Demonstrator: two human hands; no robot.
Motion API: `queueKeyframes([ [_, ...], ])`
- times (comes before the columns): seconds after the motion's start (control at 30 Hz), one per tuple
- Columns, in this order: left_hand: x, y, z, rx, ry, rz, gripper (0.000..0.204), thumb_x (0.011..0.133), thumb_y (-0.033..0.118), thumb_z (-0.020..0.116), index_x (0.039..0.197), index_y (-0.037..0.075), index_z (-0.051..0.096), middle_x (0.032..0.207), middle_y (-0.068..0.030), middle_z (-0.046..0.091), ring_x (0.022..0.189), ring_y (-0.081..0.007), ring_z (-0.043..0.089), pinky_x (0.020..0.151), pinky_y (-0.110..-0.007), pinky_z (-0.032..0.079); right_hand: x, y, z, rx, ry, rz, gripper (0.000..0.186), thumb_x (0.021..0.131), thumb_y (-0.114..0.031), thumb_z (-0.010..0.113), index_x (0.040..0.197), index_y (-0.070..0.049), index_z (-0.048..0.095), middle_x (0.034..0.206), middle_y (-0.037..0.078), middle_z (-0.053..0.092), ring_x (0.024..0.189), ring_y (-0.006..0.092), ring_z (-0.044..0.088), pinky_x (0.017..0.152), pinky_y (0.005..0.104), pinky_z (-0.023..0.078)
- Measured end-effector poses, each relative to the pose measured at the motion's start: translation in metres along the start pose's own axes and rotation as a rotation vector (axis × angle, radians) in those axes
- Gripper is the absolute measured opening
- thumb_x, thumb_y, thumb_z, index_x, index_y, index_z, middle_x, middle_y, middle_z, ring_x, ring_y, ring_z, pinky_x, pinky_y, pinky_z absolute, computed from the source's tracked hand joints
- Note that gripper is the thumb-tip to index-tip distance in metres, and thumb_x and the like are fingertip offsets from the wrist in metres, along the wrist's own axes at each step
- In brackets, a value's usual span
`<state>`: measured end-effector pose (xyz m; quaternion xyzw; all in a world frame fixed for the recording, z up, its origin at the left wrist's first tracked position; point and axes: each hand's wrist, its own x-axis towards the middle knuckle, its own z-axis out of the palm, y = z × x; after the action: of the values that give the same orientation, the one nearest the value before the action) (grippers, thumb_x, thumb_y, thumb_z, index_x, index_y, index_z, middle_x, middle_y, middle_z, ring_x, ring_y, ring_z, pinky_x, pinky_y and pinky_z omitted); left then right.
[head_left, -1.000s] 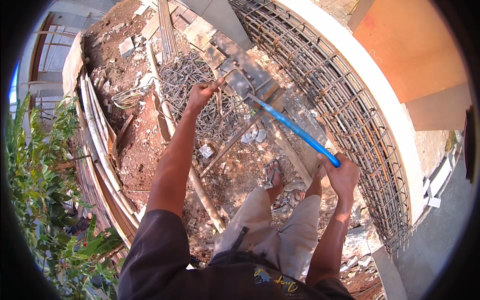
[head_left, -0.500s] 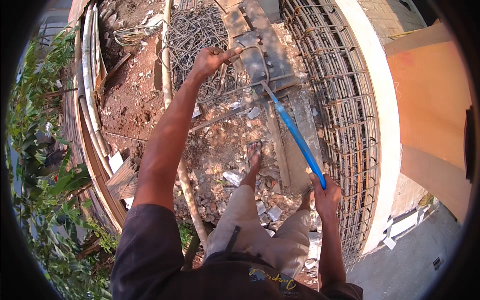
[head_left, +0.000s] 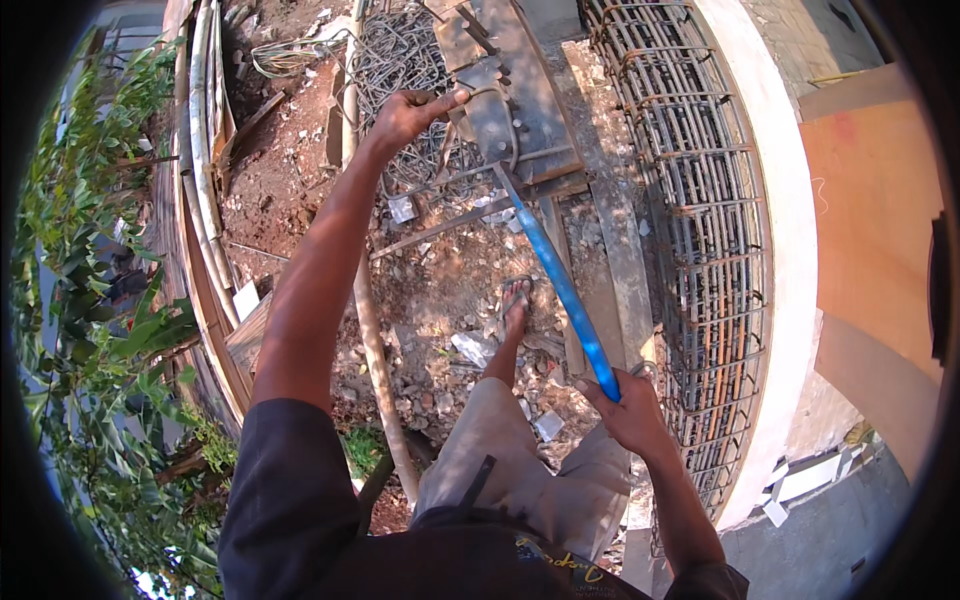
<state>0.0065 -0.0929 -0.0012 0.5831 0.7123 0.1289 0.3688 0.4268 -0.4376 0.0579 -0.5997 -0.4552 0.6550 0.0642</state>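
Closed on the bent end of a steel bar (head_left: 515,130), my left hand (head_left: 410,118) is above the bending board (head_left: 540,120), a dark plank with upright pins. My right hand (head_left: 625,410) grips the lower end of a long blue pipe (head_left: 555,275), whose metal tip meets the bar at the board's near end. The bar runs in bends around the pins and out to the left.
A pile of bent steel pieces (head_left: 400,50) lies behind the left arm. A long rebar cage (head_left: 705,230) runs beside a white wall (head_left: 780,260) on the right. Bamboo poles (head_left: 365,340), planks and leafy plants (head_left: 100,290) are to the left; rubble covers the ground.
The view has swung round, with the cage now nearly vertical in it. My right hand has come down toward my body, turning the blue pipe steeper. My left hand still holds the bar.
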Motion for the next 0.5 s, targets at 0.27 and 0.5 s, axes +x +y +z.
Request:
queueKeyframes([
  [0.27, 0.010, -0.017, 0.011, 0.002, -0.022, 0.137, 0.081, 0.084, 0.083, 0.075, 0.088, 0.003, 0.085, 0.070, -0.0063, 0.068, 0.071, -0.0200, 0.063, 0.071, -0.044, 0.049, 0.025, 0.024, 0.019, 0.258, -0.145, 0.102, 0.043, 0.104, -0.038, 0.080, 0.081, -0.003, 0.066, 0.062, -0.003, 0.054, 0.056, 0.0066, 0.051, 0.051, 0.0307, 0.043],
  [0.5, 0.011, -0.027, 0.014, 0.048, 0.087, 0.216, 0.074, 0.090, 0.075, 0.076, 0.079, 0.002, 0.082, 0.064, -0.0035, 0.067, 0.061, -0.0136, 0.059, 0.059, -0.035, 0.044, 0.053, 0.044, 0.055, 0.439, -0.264, 0.083, 0.029, 0.101, -0.027, 0.083, 0.095, 0.000, 0.075, 0.066, -0.003, 0.059, 0.063, 0.0037, 0.049, 0.055, 0.0287, 0.042],
])
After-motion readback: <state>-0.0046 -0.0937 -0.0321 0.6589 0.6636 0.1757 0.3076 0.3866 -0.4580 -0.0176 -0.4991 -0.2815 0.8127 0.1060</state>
